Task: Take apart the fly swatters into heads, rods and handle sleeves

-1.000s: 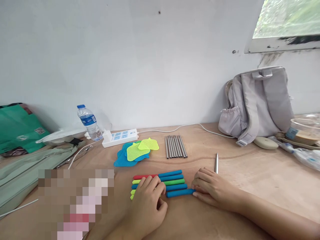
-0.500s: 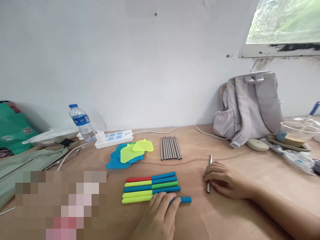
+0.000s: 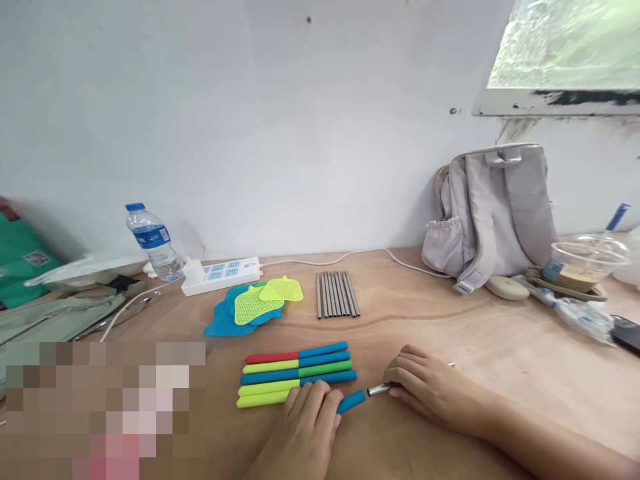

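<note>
My left hand (image 3: 307,427) is closed around a blue plastic tube (image 3: 352,401), whose right end sticks out past the fingers. In my right hand (image 3: 425,380) is a slim metal tube (image 3: 379,389), gripped near its middle and turned sideways. Its left end points at the blue tube's open end, with a small gap between them. Beyond the left hand lies a row of coloured plastic sticks, among them a red and blue stick (image 3: 273,358) and a yellow stick (image 3: 263,399) partly under the fingers.
Several metal tubes (image 3: 338,295) lie side by side farther back. Left of them are stacked perforated yellow and blue swatter heads (image 3: 257,307) and a white power strip (image 3: 223,275). A water bottle (image 3: 155,243), a grey backpack (image 3: 493,213) and a plastic cup (image 3: 583,260) stand along the wall.
My right hand has let go of the blue tube, picked up the metal tube, turned it sideways and brought it left. My left hand has moved onto the blue tube and tilted it.
</note>
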Demonstrator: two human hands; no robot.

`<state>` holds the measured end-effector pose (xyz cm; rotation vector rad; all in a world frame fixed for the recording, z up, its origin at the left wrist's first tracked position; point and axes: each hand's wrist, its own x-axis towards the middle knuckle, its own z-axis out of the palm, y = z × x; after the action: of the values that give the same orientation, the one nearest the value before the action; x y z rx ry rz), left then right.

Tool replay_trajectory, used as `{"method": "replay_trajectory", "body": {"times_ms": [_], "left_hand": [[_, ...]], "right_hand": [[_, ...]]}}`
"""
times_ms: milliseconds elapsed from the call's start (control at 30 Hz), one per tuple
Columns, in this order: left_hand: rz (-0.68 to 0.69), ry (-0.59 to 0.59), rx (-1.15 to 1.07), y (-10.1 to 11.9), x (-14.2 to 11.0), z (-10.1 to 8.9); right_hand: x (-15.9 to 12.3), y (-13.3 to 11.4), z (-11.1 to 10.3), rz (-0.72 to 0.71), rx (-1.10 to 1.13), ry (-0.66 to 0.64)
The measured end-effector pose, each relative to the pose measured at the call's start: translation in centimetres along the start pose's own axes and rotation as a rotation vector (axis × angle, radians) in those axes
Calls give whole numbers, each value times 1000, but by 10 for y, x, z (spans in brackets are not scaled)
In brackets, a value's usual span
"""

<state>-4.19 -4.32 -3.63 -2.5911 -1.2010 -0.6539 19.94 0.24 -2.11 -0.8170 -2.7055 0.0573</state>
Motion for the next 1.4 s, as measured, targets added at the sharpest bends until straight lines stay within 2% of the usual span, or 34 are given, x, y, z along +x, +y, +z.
{"method": "replay_trajectory", "body": {"times_ms": [100,200,500,667,767,1000,1100,1267,1400], "left_hand": [[7,-66,-4,-1,0,-3],[31,-74,-5,-3,-1,-1],[98,65,10,-4,-1,0],[73,112,4,-1,1,-5],[57,129,2,-5,3,-10],[39,54,-109,-14,4,-14],[56,31,-150,-11,2,-13],[38,-8,-163,-7,1,-12],[-16,-45,-201,-9,-1,-13]], "right_hand": [[1,0,0,8,-12,10],[1,-3,2,-2,-14,13],[0,-12,6,-29,34,-13],[2,-25,8,122,200,-23],[2,-21,8,174,256,-8],[1,-1,7,103,97,-15],[3,-9,6,97,31,-49],[6,-25,0,171,190,-121],[4,-27,-1,165,196,-156]]}}
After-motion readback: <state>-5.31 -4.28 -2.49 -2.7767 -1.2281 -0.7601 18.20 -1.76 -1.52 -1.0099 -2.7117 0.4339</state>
